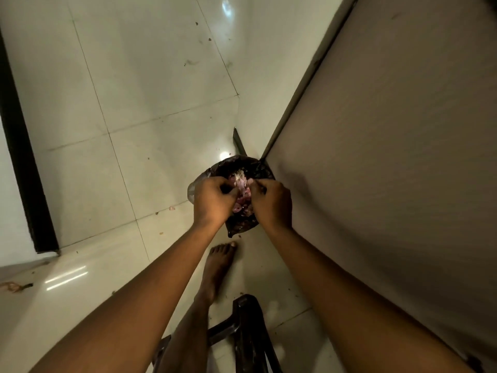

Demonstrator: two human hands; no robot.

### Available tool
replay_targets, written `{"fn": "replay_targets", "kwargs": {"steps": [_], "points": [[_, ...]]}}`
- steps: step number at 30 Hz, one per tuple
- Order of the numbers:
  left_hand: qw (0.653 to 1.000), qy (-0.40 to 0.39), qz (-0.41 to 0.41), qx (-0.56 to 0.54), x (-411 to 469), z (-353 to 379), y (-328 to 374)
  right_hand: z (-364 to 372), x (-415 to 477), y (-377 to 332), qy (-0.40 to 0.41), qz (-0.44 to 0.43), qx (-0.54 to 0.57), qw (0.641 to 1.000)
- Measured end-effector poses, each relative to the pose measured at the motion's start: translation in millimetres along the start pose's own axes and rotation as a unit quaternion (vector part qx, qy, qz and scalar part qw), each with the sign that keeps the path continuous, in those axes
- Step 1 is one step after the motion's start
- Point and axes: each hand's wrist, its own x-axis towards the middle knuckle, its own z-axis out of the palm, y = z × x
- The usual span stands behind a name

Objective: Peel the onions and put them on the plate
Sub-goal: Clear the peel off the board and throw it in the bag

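The left hand [212,203] and right hand [273,203] pinch a pale purple onion [241,184] over a black plastic bag [259,169]. Mid-peel, likely; next, pull the skin free.

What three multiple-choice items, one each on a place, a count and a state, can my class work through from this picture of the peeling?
1. Where are the left hand and right hand?
A) over the bag
B) on the stool
C) flat on the wall

2. How many bare feet show?
A) none
B) one
C) two

3. How do the fingers of both hands lie?
A) straight
B) curled
C) hidden

Answers:
1 A: both hands hang above the black bag, with pinkish peels between them.
2 B: only one foot stands on the floor.
3 B: the fingers of both hands bend inward toward the peels.
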Motion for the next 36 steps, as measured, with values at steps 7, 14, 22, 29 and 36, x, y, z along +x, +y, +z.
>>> {"fn": "replay_targets", "kwargs": {"steps": [7, 14, 22, 29, 36], "points": [[0.982, -0.041, -0.058, -0.173, -90.6, -63.5, 80.0, -106.2, -123.5, -59.0, -0.008, 0.042, 0.276, 0.96], [0.921, -0.197, -0.104, -0.319, -259.4, -124.0, 217.6, -275.0, -293.7, -105.5, 0.029, 0.011, 0.433, 0.901], [0.872, -0.36, -0.12, -0.31, -394.2, -106.4, 296.4, -403.1, -420.6, -35.3, 0.201, 0.018, 0.32, 0.926], [0.824, -0.488, -0.158, -0.24, -458.2, -76.8, 327.0, -450.4, -487.2, 36.1, 0.341, 0.085, 0.27, 0.896], [0.764, -0.582, -0.223, -0.168, -480.9, -43.1, 334.1, -480.7, -515.9, 127.3, 0.253, 0.192, -0.079, 0.945]]}}
